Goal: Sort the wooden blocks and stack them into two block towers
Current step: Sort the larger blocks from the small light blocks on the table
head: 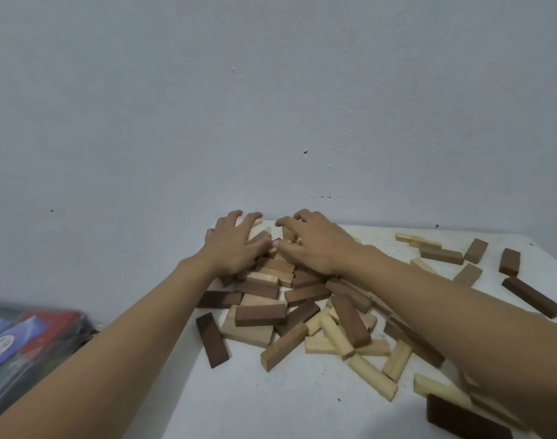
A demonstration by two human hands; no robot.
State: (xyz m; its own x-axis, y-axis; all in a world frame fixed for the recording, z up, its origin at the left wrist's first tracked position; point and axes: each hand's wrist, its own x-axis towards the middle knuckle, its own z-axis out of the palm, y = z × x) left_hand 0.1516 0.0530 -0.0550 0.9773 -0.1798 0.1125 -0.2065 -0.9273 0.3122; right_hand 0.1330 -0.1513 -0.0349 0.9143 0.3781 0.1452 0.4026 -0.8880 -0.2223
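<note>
Though heaped loose and criss-crossed, rectangular wooden blocks [260, 315] in dark brown and pale cream lying on the white tabletop [271, 407] by the pale grey wall [271, 106], more scattered rightward: probably light, stiff, smooth-faced, apt to slide off one another; best pinched across the long narrow sides, topmost first. Left hand [233, 247] and right hand [315, 245] splayed wide, palms down on the heap's far crest, clasping nothing visible. Beyond the table's left edge, blurred red-and-blue clear-plastic bag [27, 340], contents impossible to tell.
</note>
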